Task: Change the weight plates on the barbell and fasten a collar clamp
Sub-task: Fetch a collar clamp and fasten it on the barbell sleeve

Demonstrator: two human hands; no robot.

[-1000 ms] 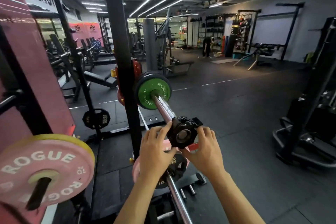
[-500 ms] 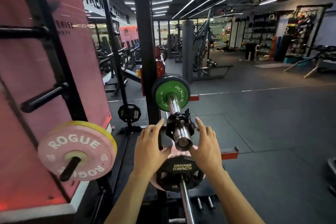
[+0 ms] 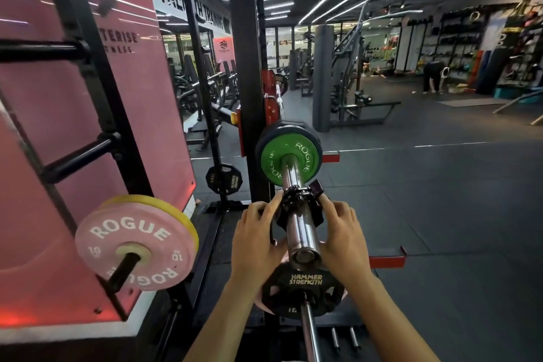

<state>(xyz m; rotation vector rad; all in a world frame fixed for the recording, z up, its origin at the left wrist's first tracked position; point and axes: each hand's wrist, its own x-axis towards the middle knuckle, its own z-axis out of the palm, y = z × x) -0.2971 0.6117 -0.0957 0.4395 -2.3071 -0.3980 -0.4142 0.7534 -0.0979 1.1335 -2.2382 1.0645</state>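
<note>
A chrome barbell sleeve (image 3: pixel 299 232) points toward me from the rack. At its inner end sits a green Rogue plate (image 3: pixel 289 160) backed by a black plate. A black collar clamp (image 3: pixel 296 198) rides on the sleeve, a short gap short of the green plate, its lever sticking up at the right. My left hand (image 3: pixel 255 232) grips the clamp's left side and my right hand (image 3: pixel 342 229) grips its right side. The sleeve's end cap shows between my wrists.
A pink Rogue plate (image 3: pixel 132 241) with a yellow one behind hangs on a storage peg at left. A black Hammer Strength plate (image 3: pixel 302 292) sits on a lower bar beneath my hands. The black rack upright (image 3: pixel 245 73) stands behind. A person bends over far right.
Both hands have slid the collar clamp from the sleeve's end along the sleeve toward the green plate. My view has swung left and closer.
</note>
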